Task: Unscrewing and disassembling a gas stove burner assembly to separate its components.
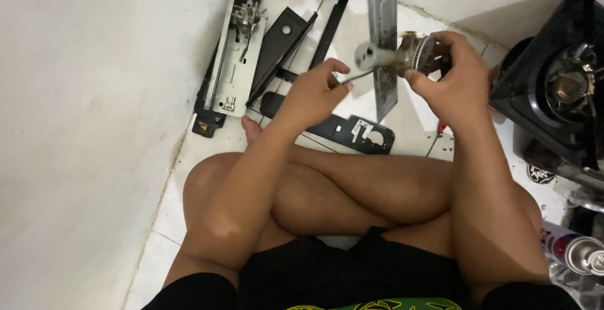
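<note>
On floor: two hands, left hand (314, 93), right hand (456, 77), one burner assembly (402, 55).

We sat cross-legged on the white tiled floor (189, 178). Our left hand (313, 93) pinched a thin metal tool (357, 76), its tip against a grey metal plate (384, 39) held upright. Our right hand (454, 74) gripped the round burner part (420, 52) fixed to that plate. Black stove panels (283, 39) lay ahead on the floor; a black portable stove (553, 77) stood at right, a spray can (576, 250) near our right knee.

Dim indoor light, soft shadows — slight blur
</note>
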